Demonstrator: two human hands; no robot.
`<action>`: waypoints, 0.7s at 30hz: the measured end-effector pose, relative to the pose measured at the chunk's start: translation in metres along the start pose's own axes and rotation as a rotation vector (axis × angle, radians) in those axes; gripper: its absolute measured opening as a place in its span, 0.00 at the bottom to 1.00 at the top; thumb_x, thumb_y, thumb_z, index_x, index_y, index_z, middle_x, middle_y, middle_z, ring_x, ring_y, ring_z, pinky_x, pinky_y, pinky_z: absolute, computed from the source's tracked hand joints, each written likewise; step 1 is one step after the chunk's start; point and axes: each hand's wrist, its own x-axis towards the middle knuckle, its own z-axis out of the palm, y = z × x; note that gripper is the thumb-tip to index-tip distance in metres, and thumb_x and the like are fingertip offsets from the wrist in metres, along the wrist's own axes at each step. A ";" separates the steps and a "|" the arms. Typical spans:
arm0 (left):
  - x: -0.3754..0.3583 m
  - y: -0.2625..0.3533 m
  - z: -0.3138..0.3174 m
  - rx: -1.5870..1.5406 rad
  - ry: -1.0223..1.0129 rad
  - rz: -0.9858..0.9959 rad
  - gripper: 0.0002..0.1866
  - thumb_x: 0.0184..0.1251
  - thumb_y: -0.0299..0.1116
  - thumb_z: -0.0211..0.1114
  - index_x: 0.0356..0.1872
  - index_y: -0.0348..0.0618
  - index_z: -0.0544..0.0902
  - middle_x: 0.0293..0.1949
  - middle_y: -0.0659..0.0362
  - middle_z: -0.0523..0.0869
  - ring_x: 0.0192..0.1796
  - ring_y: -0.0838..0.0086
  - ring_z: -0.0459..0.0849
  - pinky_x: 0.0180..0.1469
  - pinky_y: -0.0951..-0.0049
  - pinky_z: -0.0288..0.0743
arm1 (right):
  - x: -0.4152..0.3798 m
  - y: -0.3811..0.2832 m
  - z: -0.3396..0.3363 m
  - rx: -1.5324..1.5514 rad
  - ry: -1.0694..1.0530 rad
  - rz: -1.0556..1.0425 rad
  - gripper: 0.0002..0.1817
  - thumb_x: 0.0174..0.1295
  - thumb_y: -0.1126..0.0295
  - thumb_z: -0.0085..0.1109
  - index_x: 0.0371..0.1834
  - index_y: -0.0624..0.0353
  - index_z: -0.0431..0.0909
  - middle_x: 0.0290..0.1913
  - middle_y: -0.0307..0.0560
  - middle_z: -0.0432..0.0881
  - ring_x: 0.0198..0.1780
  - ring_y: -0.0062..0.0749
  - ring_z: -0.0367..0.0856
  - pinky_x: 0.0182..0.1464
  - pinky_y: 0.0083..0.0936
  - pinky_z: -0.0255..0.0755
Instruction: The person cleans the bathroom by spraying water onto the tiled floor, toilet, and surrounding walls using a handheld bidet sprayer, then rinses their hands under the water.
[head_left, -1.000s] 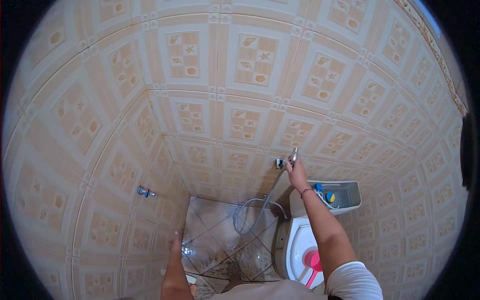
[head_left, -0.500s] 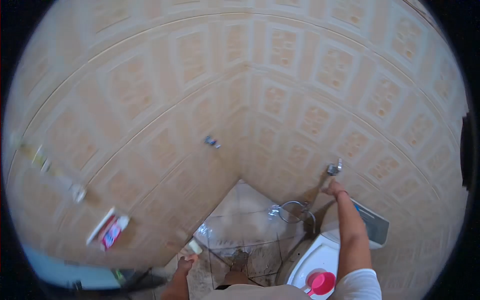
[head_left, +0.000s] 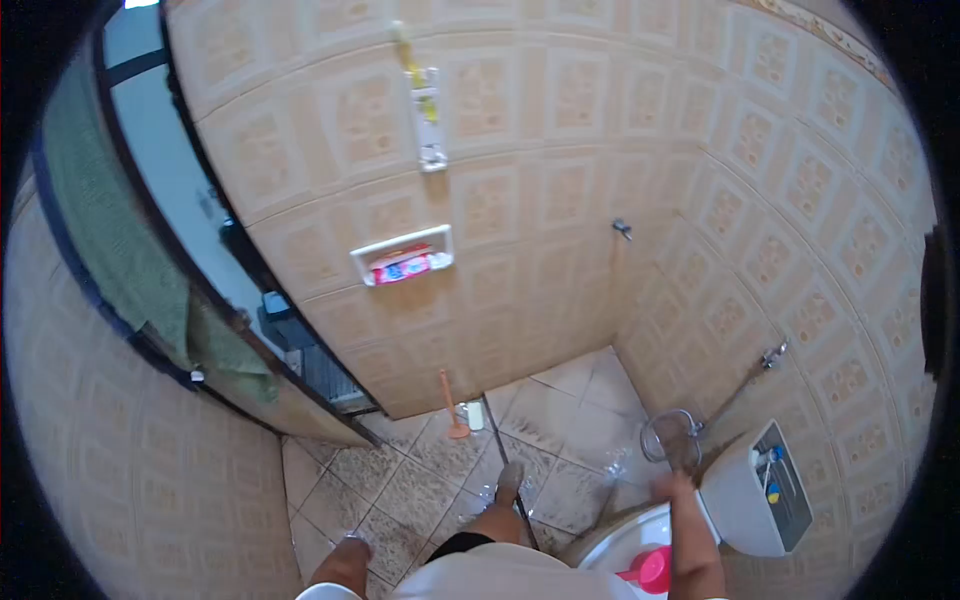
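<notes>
My right hand (head_left: 674, 488), smeared by motion, is over the toilet's edge, just below a coiled grey hose (head_left: 648, 440). Its fingers do not show clearly. A pink dipper (head_left: 655, 570) rests on the white toilet (head_left: 620, 540), partly behind my forearm. Beside it, the toilet tank (head_left: 735, 528) has no lid on, and blue and yellow fittings show inside. My left hand (head_left: 354, 548) hangs low over the wet tiled floor (head_left: 400, 510), seen end-on with its fingers hidden. Above the hose, a metal tap (head_left: 772, 355) sticks out from the right wall.
A plunger (head_left: 455, 420) stands on the floor beside a small whitish object (head_left: 475, 415). The far wall carries a soap shelf (head_left: 352, 262) with pink packets, a white holder (head_left: 428, 135) and another tap (head_left: 622, 229). A green towel (head_left: 130, 230) hangs by the doorway at left.
My view has turned left, bringing the doorway and towel into sight. My right hand has come down from the wall tap toward the toilet. My left hand has drawn back toward my body.
</notes>
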 end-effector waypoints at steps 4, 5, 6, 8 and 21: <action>-0.090 -0.002 0.055 -0.929 0.277 -0.039 0.29 0.55 0.56 0.48 0.52 0.45 0.70 0.56 0.49 0.66 0.59 0.56 0.60 0.60 0.54 0.48 | -0.026 -0.059 0.043 0.398 -0.572 -0.368 0.13 0.48 0.62 0.53 0.36 0.53 0.77 0.36 0.46 0.79 0.40 0.31 0.76 0.45 0.29 0.67; -0.097 -0.006 0.067 -0.941 0.285 -0.050 0.29 0.55 0.56 0.48 0.52 0.45 0.70 0.56 0.49 0.66 0.59 0.56 0.60 0.60 0.54 0.48 | -0.033 -0.080 0.047 0.417 -0.500 -0.344 0.12 0.48 0.61 0.54 0.34 0.52 0.77 0.35 0.46 0.79 0.39 0.32 0.76 0.44 0.29 0.68; -0.108 -0.008 0.086 -0.880 0.306 -0.163 0.31 0.55 0.57 0.48 0.53 0.44 0.68 0.56 0.49 0.66 0.59 0.57 0.61 0.60 0.56 0.50 | -0.049 -0.098 0.052 0.440 -0.438 -0.311 0.11 0.48 0.60 0.54 0.32 0.51 0.78 0.34 0.46 0.79 0.38 0.32 0.76 0.44 0.29 0.68; -0.116 -0.002 0.122 -0.760 0.357 -0.375 0.34 0.55 0.58 0.47 0.56 0.41 0.63 0.57 0.49 0.64 0.58 0.59 0.63 0.59 0.60 0.53 | -0.071 -0.121 0.060 0.475 -0.299 -0.253 0.10 0.47 0.58 0.55 0.29 0.49 0.78 0.32 0.45 0.79 0.36 0.33 0.77 0.42 0.28 0.69; -0.221 0.051 0.057 -0.840 1.435 1.046 0.28 0.59 0.51 0.46 0.50 0.35 0.69 0.47 0.53 0.74 0.49 0.68 0.72 0.52 0.70 0.63 | -0.209 -0.302 0.080 0.730 -0.140 -0.289 0.11 0.49 0.65 0.57 0.34 0.57 0.75 0.34 0.45 0.77 0.37 0.28 0.74 0.42 0.26 0.68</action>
